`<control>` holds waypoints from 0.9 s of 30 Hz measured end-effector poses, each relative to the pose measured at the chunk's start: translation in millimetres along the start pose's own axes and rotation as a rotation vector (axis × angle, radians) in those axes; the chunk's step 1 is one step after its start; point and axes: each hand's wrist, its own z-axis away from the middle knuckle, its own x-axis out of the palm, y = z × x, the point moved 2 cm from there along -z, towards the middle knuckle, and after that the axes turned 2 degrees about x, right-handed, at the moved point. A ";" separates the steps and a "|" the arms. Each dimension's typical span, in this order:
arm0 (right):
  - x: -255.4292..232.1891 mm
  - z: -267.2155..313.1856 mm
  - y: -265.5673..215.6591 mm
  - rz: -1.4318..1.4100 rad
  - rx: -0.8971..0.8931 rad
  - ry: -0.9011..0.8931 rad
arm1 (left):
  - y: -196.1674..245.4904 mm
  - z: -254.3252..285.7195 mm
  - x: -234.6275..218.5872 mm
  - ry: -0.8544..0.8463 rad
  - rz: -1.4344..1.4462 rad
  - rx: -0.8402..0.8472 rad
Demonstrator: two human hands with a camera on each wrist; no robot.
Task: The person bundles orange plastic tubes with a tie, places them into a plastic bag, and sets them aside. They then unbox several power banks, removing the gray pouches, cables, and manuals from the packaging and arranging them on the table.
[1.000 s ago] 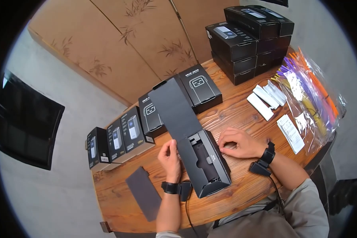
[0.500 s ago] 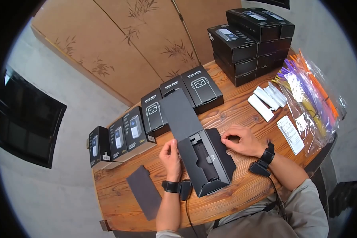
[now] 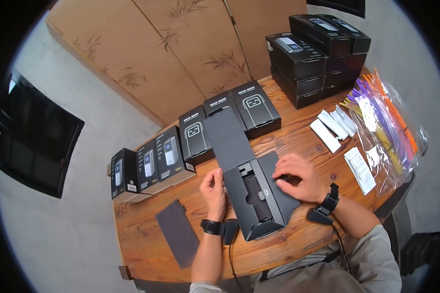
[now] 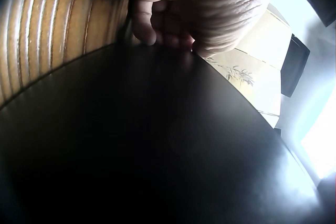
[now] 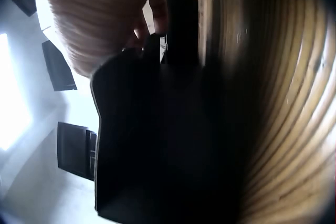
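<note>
Black box (image 3: 236, 202), one, lies open between two hands (image 3: 213, 195) (image 3: 300, 178); six boxes (image 3: 168, 154) beyond.

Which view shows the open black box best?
Head: it shows the open black box from above, with lid and side flap spread open. Left wrist shows a dark side close up; right wrist, mostly the side flap.

White packets (image 3: 333, 125) and a paper (image 3: 360, 171) lie beside a plastic bag (image 3: 373, 155).
</note>
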 end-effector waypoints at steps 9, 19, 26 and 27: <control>2.5 -15.8 -44.4 0.225 -0.244 -0.368 | 12.7 3.4 4.9 -0.011 -0.011 0.071; 29.9 -5.0 -76.8 0.480 -0.191 -0.577 | 14.0 4.7 5.4 -0.017 0.047 0.057; 41.6 -6.2 -78.0 0.647 -0.148 -0.684 | 12.6 3.9 5.2 -0.030 0.052 0.089; 43.9 -6.7 -76.7 0.641 -0.133 -0.687 | 13.4 4.4 5.8 -0.032 0.059 0.083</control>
